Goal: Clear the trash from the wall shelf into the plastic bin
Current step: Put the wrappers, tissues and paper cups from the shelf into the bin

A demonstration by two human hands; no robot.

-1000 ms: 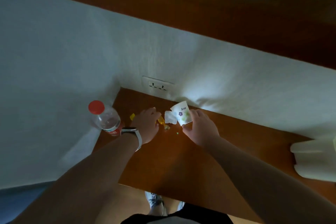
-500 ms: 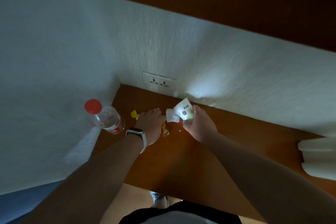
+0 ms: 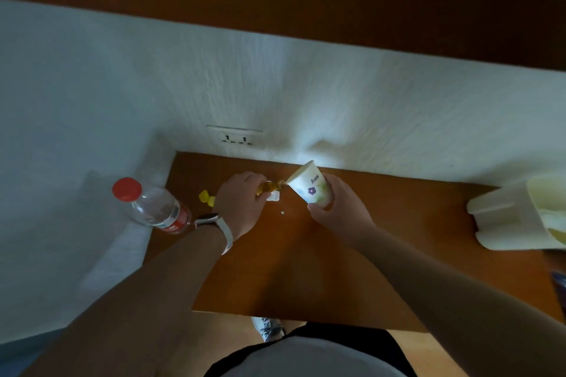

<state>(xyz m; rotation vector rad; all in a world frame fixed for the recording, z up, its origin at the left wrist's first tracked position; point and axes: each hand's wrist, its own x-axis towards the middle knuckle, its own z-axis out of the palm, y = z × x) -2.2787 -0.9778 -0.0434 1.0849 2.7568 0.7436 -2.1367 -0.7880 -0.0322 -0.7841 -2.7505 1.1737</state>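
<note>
1. Fingers of your left hand [image 3: 242, 206] pinch a yellow wrapper [image 3: 267, 187] and white scrap [image 3: 273, 195] above the shelf [image 3: 306, 269].
2. Your right hand [image 3: 340, 211] grips the tilted paper cup [image 3: 311, 185], its mouth just beside the wrapper.

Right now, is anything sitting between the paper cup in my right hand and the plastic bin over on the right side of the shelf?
Nothing visible. The right hand holds the paper cup tilted, and the shelf between it and the white plastic bin at the right edge is bare wood.
</note>
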